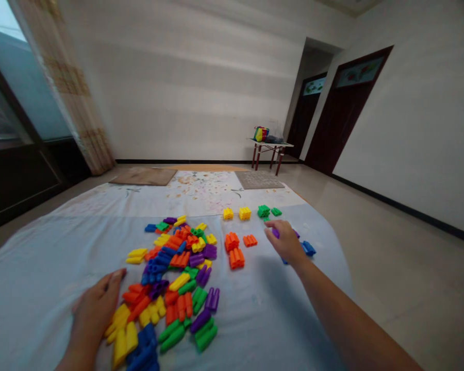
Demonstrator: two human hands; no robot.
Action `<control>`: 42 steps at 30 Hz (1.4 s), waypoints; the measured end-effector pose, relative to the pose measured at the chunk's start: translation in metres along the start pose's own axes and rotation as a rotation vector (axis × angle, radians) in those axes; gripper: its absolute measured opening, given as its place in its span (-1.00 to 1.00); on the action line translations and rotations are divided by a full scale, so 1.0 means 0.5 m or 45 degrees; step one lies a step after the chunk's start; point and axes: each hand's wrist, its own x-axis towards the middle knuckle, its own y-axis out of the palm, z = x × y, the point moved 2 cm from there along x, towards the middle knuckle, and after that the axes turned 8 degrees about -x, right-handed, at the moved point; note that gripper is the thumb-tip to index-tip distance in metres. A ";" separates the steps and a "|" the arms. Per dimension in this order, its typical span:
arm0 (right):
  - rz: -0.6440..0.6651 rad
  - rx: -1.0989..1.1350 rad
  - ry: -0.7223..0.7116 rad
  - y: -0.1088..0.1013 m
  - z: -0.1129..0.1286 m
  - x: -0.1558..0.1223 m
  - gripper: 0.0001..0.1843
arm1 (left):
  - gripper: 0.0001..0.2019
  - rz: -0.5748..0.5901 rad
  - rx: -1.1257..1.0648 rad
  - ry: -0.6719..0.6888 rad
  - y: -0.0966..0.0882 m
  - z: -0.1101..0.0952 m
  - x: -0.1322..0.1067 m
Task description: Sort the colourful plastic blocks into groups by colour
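Observation:
A mixed pile of plastic building blocks (178, 257), shaped like joined tubes in red-orange, yellow, blue, green and purple, lies on the cloth. My left hand (96, 309) rests at the pile's near left edge beside yellow blocks (118, 322), fingers extended and holding nothing visible. To the right, my right hand (288, 242) is over the sorted blocks, with a purple block (275, 233) showing between thumb and fingers. Blue blocks (308, 249) lie just beyond its wrist, partly hidden. Ahead of it sit green blocks (263, 211); orange blocks (235, 250) lie to its left.
Small yellow groups (244, 213) stand behind the orange ones. The table wears a pale blue cloth (73, 247) and a floral cover (201, 190). Two mats, one brown (145, 176) and one grey (259, 180), lie at the far edge. A small side table (272, 144) stands beyond.

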 end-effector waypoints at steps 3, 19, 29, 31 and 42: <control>0.227 0.293 -0.276 0.036 0.125 -0.040 -0.80 | -0.47 0.099 -0.097 -0.070 -0.014 -0.036 -0.020; 0.681 -0.368 -0.381 0.191 0.294 -0.004 -0.71 | -0.49 0.061 -0.092 -0.032 -0.016 -0.048 -0.034; 0.619 0.307 -0.611 0.096 0.266 -0.072 -0.36 | -0.45 0.045 -0.087 -0.021 -0.017 -0.049 -0.034; 0.660 0.315 -0.618 0.076 0.260 -0.092 -0.36 | -0.46 0.034 -0.086 -0.018 -0.016 -0.048 -0.034; 0.676 0.345 -0.422 0.042 0.208 -0.139 -0.52 | -0.44 0.110 -0.098 -0.045 -0.021 -0.048 -0.033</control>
